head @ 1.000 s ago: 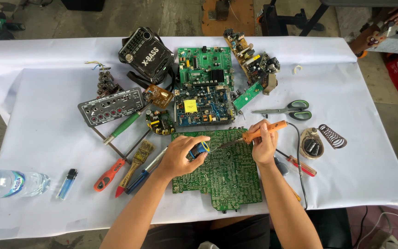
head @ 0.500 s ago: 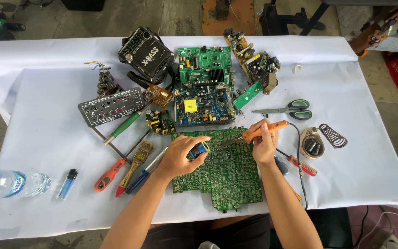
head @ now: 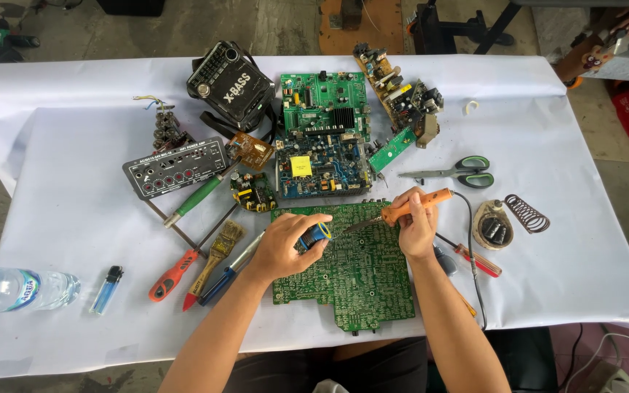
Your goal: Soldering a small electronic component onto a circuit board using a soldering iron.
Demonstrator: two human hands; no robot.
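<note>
While both hands work over the big green circuit board, the right hand has its grip closed around one orange soldering iron. The iron's long axis runs from 2 o'clock at the handle to 8 o'clock at the tip, which points at the small blue part pinched in the left hand. That board lies at the near middle of the white tabletop.

Four more boards sit at 12 o'clock, and the blue board lies just beyond the hands. One pair of green scissors lies at 2 o'clock. Three screwdrivers show: green, orange, red. One brush, one lighter and one water bottle lie at 9 o'clock.
</note>
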